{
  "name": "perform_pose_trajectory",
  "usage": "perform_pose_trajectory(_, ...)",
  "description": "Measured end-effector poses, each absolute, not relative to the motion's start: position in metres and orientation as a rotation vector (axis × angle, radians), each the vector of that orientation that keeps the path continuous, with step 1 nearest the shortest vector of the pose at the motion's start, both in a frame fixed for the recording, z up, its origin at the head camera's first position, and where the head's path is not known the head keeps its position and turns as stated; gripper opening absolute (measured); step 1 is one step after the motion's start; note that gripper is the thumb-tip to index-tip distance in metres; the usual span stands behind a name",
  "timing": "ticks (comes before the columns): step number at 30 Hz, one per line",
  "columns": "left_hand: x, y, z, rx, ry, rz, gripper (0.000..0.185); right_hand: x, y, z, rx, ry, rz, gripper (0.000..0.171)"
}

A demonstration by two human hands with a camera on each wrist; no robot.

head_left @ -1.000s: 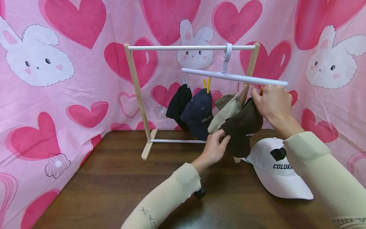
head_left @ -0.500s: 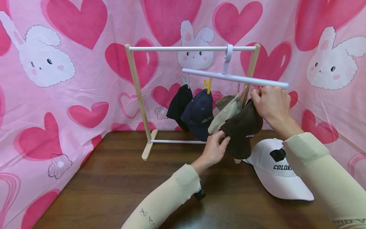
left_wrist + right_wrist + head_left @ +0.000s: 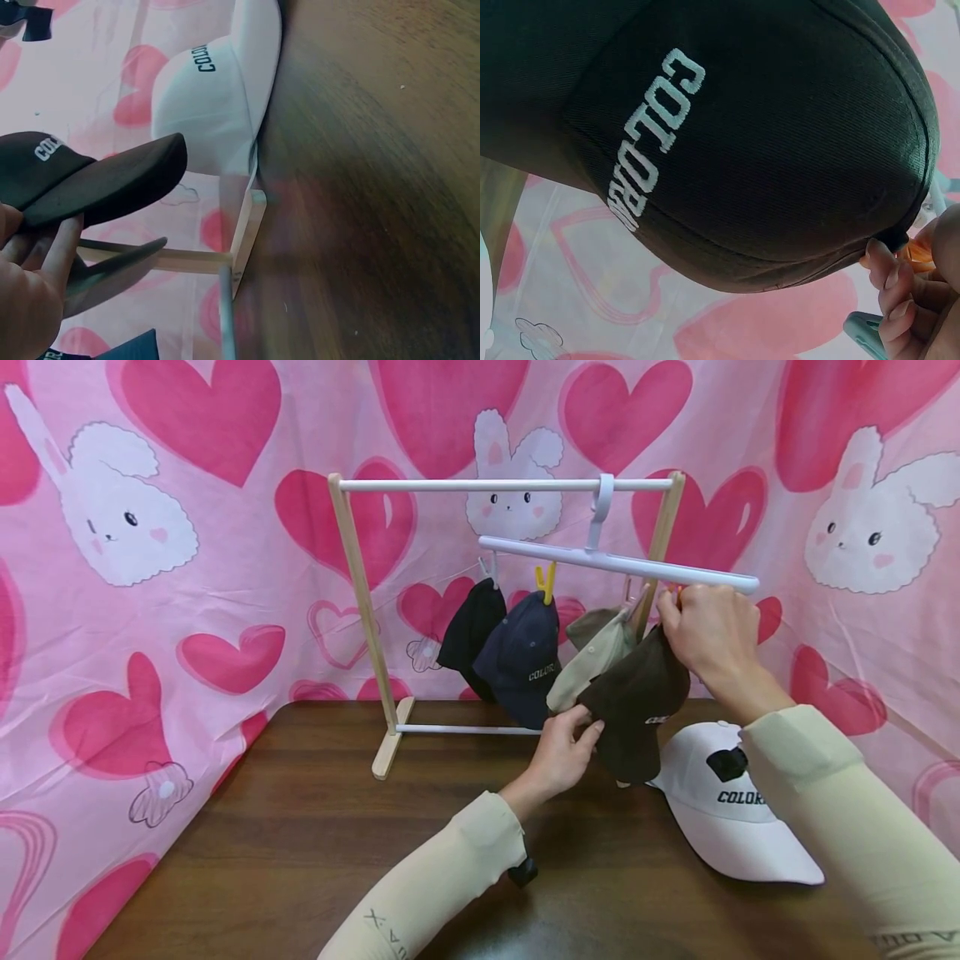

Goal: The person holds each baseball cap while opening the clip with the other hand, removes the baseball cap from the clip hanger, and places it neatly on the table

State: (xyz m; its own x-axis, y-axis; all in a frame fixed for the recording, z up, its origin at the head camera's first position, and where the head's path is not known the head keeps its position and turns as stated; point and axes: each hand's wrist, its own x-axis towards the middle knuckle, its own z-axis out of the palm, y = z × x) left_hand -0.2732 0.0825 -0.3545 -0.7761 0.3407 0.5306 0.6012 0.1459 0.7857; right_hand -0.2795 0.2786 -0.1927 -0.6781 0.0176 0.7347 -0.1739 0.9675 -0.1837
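A dark brown cap (image 3: 637, 702) (image 3: 742, 150) hangs below the white clip hanger (image 3: 622, 562) on the wooden rack (image 3: 360, 610). My right hand (image 3: 708, 631) pinches an orange clip (image 3: 913, 255) at the cap's top, just under the hanger bar. My left hand (image 3: 562, 747) grips the brown cap's brim (image 3: 97, 187) from below. Black (image 3: 471, 631), navy (image 3: 521, 656) and beige (image 3: 592, 656) caps hang on clips to the left. A white cap (image 3: 731, 814) (image 3: 214, 90) lies on the table beneath my right arm.
The dark wooden table (image 3: 300, 852) runs to the front and left of the rack. A pink heart-and-bunny cloth (image 3: 150, 568) closes off the back and both sides. The rack's wooden foot (image 3: 246, 240) stands close to the white cap.
Hardly anything has moved; both hands keep their hold on the brown cap and the clip, with only a slight shift of the view.
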Motion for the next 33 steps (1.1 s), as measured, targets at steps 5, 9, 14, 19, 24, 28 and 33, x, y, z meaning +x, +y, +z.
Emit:
perform_pose_trajectory(5,-0.271,0.082,-0.356,-0.915,-2.197,-1.681,0.014,-0.279,0.279,-0.192,0.106,-2.3,0.305,0.048)
perform_pose_trajectory(9,-0.27,0.081,-0.358,-0.913,-2.216,-1.671,0.013,-0.279,0.279,-0.192,0.099,-2.301,0.31,0.047)
perform_pose_trajectory(14,-0.27,0.079,-0.363,-0.904,-2.248,-1.657,0.008,-0.28,0.28,-0.192,0.096,-2.31,0.311,0.048)
perform_pose_trajectory(19,-0.271,0.078,-0.367,-0.915,-2.266,-1.652,0.01,-0.28,0.279,-0.191,0.096,-2.315,0.316,0.048)
perform_pose_trajectory(24,-0.271,0.075,-0.369,-0.931,-2.293,-1.635,0.009,-0.279,0.279,-0.192,0.099,-2.318,0.331,0.048)
perform_pose_trajectory(28,-0.272,0.075,-0.373,-0.945,-2.319,-1.613,0.014,-0.278,0.278,-0.193,0.103,-2.32,0.337,0.047)
perform_pose_trajectory(33,-0.273,0.073,-0.379,-0.959,-2.366,-1.561,0.016,-0.278,0.277,-0.194,0.103,-2.323,0.332,0.047)
